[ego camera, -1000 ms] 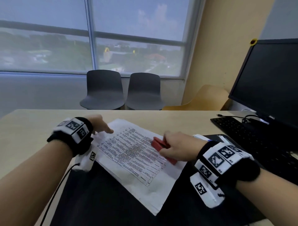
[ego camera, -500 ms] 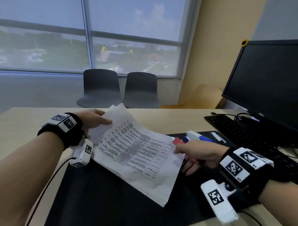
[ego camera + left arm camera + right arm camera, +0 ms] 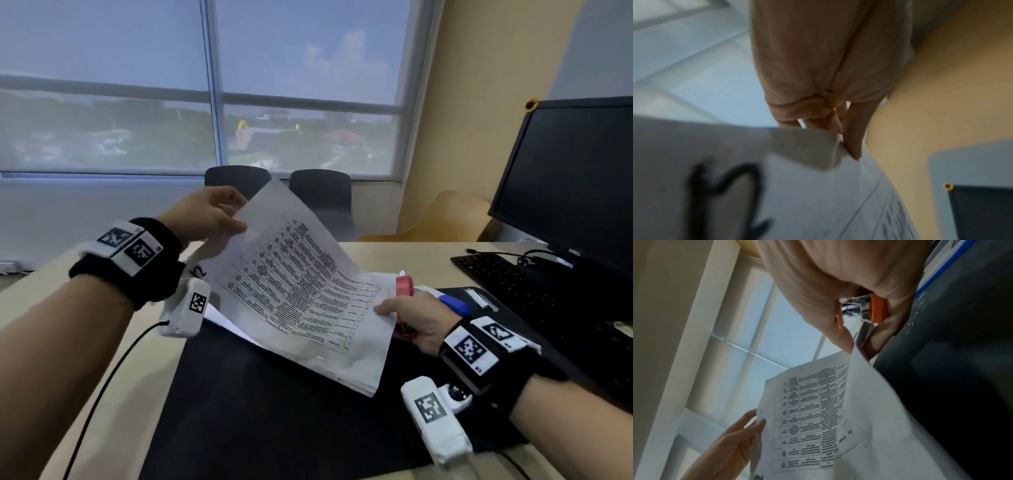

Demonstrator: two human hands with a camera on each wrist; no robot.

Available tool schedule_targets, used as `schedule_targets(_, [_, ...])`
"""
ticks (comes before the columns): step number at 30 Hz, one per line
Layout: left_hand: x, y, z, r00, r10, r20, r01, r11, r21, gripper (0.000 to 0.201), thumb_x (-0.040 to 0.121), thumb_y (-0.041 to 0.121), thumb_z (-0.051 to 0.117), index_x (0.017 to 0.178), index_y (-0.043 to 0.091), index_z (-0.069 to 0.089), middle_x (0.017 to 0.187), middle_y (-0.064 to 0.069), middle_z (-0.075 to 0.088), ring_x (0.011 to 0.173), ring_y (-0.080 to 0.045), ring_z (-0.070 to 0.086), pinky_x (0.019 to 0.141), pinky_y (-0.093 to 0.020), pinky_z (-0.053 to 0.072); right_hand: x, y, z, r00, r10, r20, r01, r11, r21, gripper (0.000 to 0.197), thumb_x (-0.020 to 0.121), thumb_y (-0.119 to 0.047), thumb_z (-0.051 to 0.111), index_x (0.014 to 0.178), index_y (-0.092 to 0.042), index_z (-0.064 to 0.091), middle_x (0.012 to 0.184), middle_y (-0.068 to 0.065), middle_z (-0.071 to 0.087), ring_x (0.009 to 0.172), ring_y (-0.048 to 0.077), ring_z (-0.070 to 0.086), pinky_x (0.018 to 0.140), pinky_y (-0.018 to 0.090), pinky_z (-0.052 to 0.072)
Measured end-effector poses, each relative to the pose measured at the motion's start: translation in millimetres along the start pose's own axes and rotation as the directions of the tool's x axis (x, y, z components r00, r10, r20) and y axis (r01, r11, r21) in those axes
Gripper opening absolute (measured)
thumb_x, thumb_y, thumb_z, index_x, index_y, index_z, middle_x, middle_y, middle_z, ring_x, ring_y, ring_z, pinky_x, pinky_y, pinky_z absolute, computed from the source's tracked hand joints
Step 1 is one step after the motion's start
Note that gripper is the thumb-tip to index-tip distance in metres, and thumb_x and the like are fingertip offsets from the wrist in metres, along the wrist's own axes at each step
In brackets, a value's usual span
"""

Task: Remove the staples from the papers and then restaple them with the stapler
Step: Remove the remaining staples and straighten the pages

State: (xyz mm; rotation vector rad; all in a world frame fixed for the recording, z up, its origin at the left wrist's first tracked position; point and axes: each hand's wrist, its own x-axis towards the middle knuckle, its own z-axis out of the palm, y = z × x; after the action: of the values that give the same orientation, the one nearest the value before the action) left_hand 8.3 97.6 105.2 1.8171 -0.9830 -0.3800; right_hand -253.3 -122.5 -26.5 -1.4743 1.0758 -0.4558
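Observation:
A stack of printed papers [image 3: 298,291] is tilted up off the black desk mat [image 3: 274,421]. My left hand [image 3: 238,214] pinches its raised top-left corner between thumb and fingers; the left wrist view shows that pinch [image 3: 846,142] on the paper [image 3: 797,186], blurred. My right hand [image 3: 387,313] grips a red stapler [image 3: 404,289] in its palm, with the thumb on the papers' right edge. In the right wrist view the stapler [image 3: 878,308] sits inside the curled right hand [image 3: 858,348], above the papers [image 3: 818,410].
A blue and white tool [image 3: 454,305] lies on the mat behind my right hand. A black keyboard [image 3: 513,277] and a monitor [image 3: 575,178] fill the right side. Two dark chairs [image 3: 318,192] stand beyond the beige desk [image 3: 394,257].
My left hand has lifted the papers' top-left corner well off the desk. My right hand has moved with the red stapler from the page to the papers' right edge.

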Motion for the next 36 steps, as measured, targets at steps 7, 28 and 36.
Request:
schedule_targets(7, [12.2, -25.3, -5.0, 0.958, -0.039, -0.285, 0.145, 0.920, 0.363, 0.017, 0.084, 0.012, 0.077, 0.088, 0.007, 0.062, 0.095, -0.018, 0.065, 0.091, -0.032, 0.062, 0.083, -0.038, 0.050, -53.5, -41.5, 17.6, 0.919, -0.381, -0.104, 0.351, 0.908, -0.227, 0.046, 0.069, -0.015, 0.078, 0.109, -0.013, 0.054, 0.102, 0.006, 0.066, 0.093, 0.026, 0.065, 0.086, 0.045, 0.055])
schedule_targets(28, [-12.1, 111.4, 13.5, 0.912, 0.379, 0.160, -0.409, 0.876, 0.255, 0.039, 0.079, 0.044, 0.079, 0.084, 0.006, 0.074, 0.078, -0.009, 0.075, 0.067, -0.026, 0.070, 0.065, -0.030, 0.048, -86.1, -121.4, -7.6, 0.455, -0.884, 0.110, 0.882, 0.429, -0.195, 0.039, 0.083, -0.002, 0.074, 0.103, -0.024, 0.048, 0.090, -0.027, 0.063, 0.086, -0.007, 0.062, 0.078, 0.011, 0.046])
schedule_targets(36, [-14.4, 123.5, 30.4, 0.932, 0.351, 0.089, -0.361, 0.920, 0.153, 0.019, 0.080, 0.014, 0.079, 0.097, 0.009, 0.071, 0.089, -0.014, 0.076, 0.074, -0.028, 0.069, 0.072, -0.041, 0.058, -77.9, -126.7, -5.1, 0.522, -0.848, -0.094, 0.828, 0.530, -0.182, 0.034, 0.083, -0.030, 0.076, 0.111, -0.023, 0.057, 0.098, -0.007, 0.066, 0.092, 0.008, 0.063, 0.086, 0.034, 0.054])
